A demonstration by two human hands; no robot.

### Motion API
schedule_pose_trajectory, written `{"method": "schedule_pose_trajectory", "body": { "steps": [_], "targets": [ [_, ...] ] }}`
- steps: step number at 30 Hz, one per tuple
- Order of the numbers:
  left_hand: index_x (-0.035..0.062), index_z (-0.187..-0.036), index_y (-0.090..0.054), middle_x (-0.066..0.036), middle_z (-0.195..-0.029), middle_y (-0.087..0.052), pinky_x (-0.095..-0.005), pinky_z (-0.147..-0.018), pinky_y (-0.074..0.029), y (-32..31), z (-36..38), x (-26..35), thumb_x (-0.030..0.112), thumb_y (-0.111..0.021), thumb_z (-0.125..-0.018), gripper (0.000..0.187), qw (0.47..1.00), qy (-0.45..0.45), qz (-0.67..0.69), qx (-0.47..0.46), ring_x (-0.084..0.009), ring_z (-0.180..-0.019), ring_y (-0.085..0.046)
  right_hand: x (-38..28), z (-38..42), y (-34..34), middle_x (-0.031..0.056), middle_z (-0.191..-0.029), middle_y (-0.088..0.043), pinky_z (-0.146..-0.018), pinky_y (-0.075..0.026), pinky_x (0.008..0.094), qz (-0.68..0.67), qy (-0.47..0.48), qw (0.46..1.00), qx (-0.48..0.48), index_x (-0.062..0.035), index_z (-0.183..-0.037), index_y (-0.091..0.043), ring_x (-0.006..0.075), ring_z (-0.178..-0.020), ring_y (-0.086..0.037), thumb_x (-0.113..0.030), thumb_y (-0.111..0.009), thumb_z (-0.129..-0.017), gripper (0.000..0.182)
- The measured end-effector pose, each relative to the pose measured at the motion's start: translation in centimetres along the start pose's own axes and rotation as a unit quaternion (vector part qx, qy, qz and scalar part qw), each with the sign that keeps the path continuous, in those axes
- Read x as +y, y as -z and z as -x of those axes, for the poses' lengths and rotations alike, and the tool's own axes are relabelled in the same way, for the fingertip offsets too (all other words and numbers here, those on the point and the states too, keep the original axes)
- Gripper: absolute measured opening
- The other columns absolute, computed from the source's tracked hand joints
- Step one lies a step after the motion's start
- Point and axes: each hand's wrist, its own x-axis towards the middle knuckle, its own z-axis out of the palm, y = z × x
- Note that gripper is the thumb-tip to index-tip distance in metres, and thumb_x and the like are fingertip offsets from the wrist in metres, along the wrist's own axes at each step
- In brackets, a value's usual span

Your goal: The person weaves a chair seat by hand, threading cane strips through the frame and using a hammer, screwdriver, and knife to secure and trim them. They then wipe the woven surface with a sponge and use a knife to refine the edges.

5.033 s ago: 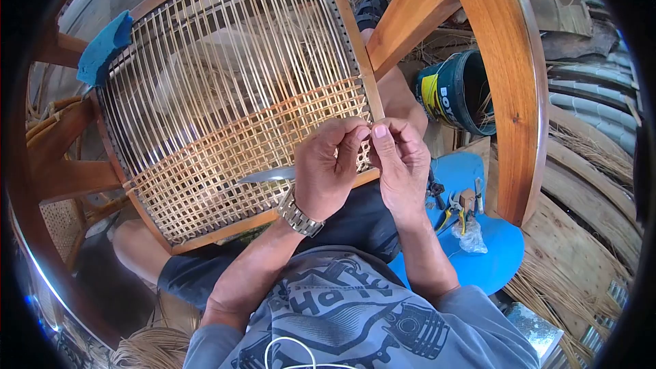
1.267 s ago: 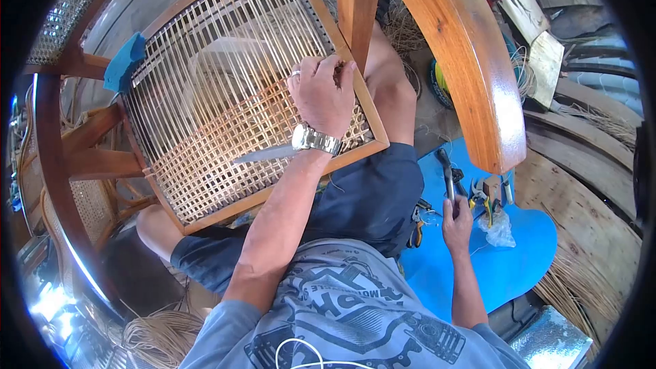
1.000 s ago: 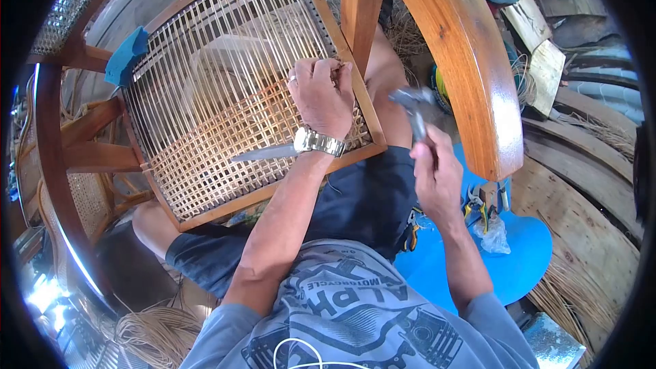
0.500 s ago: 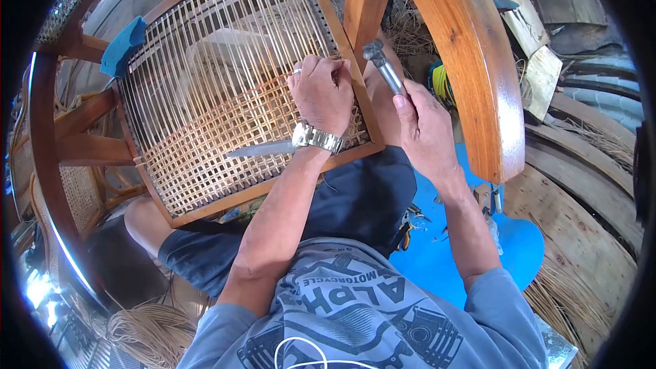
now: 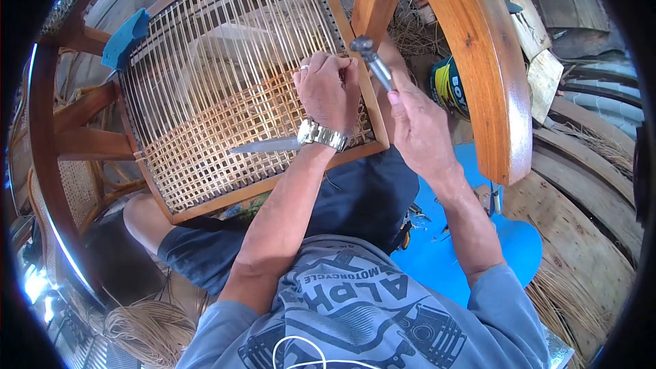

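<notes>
My right hand [image 5: 425,126] grips a hammer [image 5: 372,61] by its metal shaft, its dark head just right of the frame's edge and close to my left fingertips. My left hand [image 5: 329,92], closed in a pinch, rests at the right side of the cane seat panel [image 5: 225,133]; anything between its fingers is hidden. Half the panel is an open grid weave, while the far half has only strands running one way. A flat pointed metal blade [image 5: 265,145] lies across the weave, its other end hidden under my left wrist. The wooden frame [image 5: 222,203] rests over my lap.
A varnished curved chair leg [image 5: 488,75] rises to the right. Blue foam [image 5: 125,39] wraps the far left corner. Beside my right arm are a blue plastic seat [image 5: 437,260] with small tools and a dark-and-yellow container [image 5: 447,89]. A cane bundle [image 5: 150,331] lies lower left.
The hammer and my right hand have shifted left, closer to my left hand. My left hand keeps its pinch at the frame's edge. The view has shifted slightly.
</notes>
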Motion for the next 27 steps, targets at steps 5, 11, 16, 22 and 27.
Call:
{"method": "schedule_pose_trajectory", "body": {
  "steps": [5,11,16,22,27],
  "targets": [
    [0.0080,-0.079,-0.070,-0.006,-0.079,-0.064,-0.0395,-0.079,-0.041,0.1,-0.1,0.0,0.012,-0.075,-0.081,0.007,1.000,0.000,-0.022,-0.003,-0.0258,-0.082,-0.061,0.3,-0.1,-0.2,0.0289,-0.107,-0.066,-0.080,-0.053,0.0506,-0.004,0.014,1.000,-0.017,-0.0022,-0.137,-0.055,0.0470,-0.097,-0.065,-0.020,-0.051,-0.105,0.036],
    [0.0086,-0.078,-0.070,-0.005,-0.079,-0.063,-0.0402,-0.080,-0.040,0.3,0.1,0.3,0.016,-0.075,-0.082,0.009,1.000,0.002,-0.027,-0.012,-0.0254,-0.084,-0.061,-0.6,-0.2,0.2,0.0291,-0.107,-0.066,-0.082,-0.052,0.0529,-0.013,-0.041,0.997,-0.065,0.0004,-0.133,-0.056,0.0488,-0.097,-0.064,-0.019,-0.050,-0.106,0.034],
    [0.0088,-0.078,-0.070,-0.005,-0.080,-0.063,-0.0403,-0.081,-0.040,0.2,0.0,0.3,0.017,-0.074,-0.083,0.010,1.000,0.019,-0.018,-0.014,-0.0257,-0.085,-0.061,-1.8,-0.1,0.7,0.0311,-0.108,-0.065,-0.082,-0.052,0.0539,-0.048,-0.053,0.997,0.011,0.0032,-0.131,-0.056,0.0508,-0.097,-0.063,-0.018,-0.048,-0.106,0.034],
    [0.0106,-0.078,-0.071,-0.004,-0.080,-0.064,-0.0404,-0.082,-0.040,0.2,-0.1,0.1,0.018,-0.074,-0.082,0.010,0.999,0.009,-0.035,-0.015,-0.0252,-0.086,-0.061,-1.2,-0.8,0.7,0.0312,-0.109,-0.065,-0.084,-0.051,0.0547,-0.029,-0.029,0.997,-0.066,0.0061,-0.129,-0.056,0.0513,-0.098,-0.062,-0.018,-0.047,-0.107,0.034],
    [0.0087,-0.078,-0.070,-0.005,-0.079,-0.063,-0.0407,-0.082,-0.040,0.1,0.0,0.0,0.017,-0.074,-0.082,0.010,1.000,0.011,-0.018,-0.012,-0.0253,-0.086,-0.060,-1.6,-0.6,0.3,0.0317,-0.108,-0.064,-0.084,-0.051,0.0555,-0.035,-0.025,0.999,-0.021,0.0051,-0.130,-0.056,0.0511,-0.098,-0.062,-0.018,-0.048,-0.106,0.034]
  ]
}}
